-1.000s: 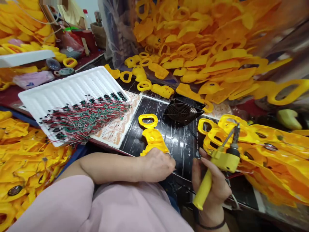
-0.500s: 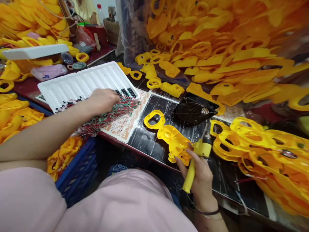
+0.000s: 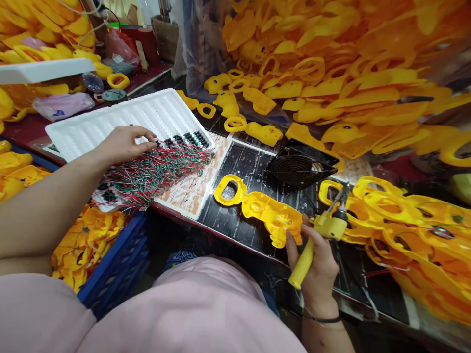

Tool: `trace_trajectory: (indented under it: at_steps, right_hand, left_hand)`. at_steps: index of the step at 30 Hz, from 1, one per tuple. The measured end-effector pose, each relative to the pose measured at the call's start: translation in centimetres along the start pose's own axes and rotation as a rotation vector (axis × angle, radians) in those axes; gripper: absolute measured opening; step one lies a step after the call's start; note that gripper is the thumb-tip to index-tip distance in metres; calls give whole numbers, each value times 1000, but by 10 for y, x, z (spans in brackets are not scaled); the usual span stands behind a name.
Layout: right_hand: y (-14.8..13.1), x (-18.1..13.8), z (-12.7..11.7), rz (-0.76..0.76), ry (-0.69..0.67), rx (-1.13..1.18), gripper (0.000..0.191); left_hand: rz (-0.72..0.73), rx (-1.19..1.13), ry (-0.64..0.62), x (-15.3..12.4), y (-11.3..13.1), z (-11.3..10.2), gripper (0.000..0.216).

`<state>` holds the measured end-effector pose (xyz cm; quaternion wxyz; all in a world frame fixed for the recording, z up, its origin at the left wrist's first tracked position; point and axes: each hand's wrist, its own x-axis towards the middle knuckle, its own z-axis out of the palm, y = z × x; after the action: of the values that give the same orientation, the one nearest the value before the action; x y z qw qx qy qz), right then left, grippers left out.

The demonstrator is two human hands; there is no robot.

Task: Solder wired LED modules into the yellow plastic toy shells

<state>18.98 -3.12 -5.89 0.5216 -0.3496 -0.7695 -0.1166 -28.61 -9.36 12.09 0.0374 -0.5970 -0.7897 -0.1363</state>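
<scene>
My left hand is over a white foam tray, its fingertips pinched together at a row of small black parts. What they hold, if anything, is too small to make out. Red and white wires with small green boards spread over the tray's near side. My right hand is closed around a yellow soldering gun, its metal tip pointing up and away. The thumb and fingertips of that hand also touch the right end of a yellow plastic shell, which lies hollow side up with a ring-shaped end.
A black fan sits behind the shell. Yellow shells are piled at right, and a clear bag full of them stands at the back. Below left is a blue crate with more yellow parts. Tape rolls lie beyond the tray.
My left hand has moved left along the tray, uncovering more wired parts. My right hand, the soldering gun and the shell's near end have shifted slightly right in view.
</scene>
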Motion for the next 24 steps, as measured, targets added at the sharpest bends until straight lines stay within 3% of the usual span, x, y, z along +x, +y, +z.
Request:
trace_trajectory:
  at_steps: [4, 7, 11, 13, 18, 21, 24]
  right_hand:
    - [1, -3, 3, 6, 11, -30, 31]
    - [0, -4, 1, 10, 11, -46, 31]
    - [-2, 0, -4, -22, 18, -67, 32]
    - [-3, 2, -5, -31, 26, -74, 33]
    - [-6, 2, -5, -35, 21, -51, 35]
    - [-6, 1, -5, -25, 27, -41, 32]
    - [-6, 2, -7, -13, 30, -36, 34]
  left_hand:
    - [189, 65, -33, 13, 9, 22, 33]
    - [141, -97, 110, 20, 9, 28, 27]
    - [-48, -555, 346, 18, 1, 10, 41]
    - [-84, -654, 449, 16, 1, -1, 48]
    - [21, -612, 741, 26, 9, -7, 72]
    - [132, -701, 930, 37, 24, -14, 80]
    - [207, -804, 845, 34, 58, -30, 71]
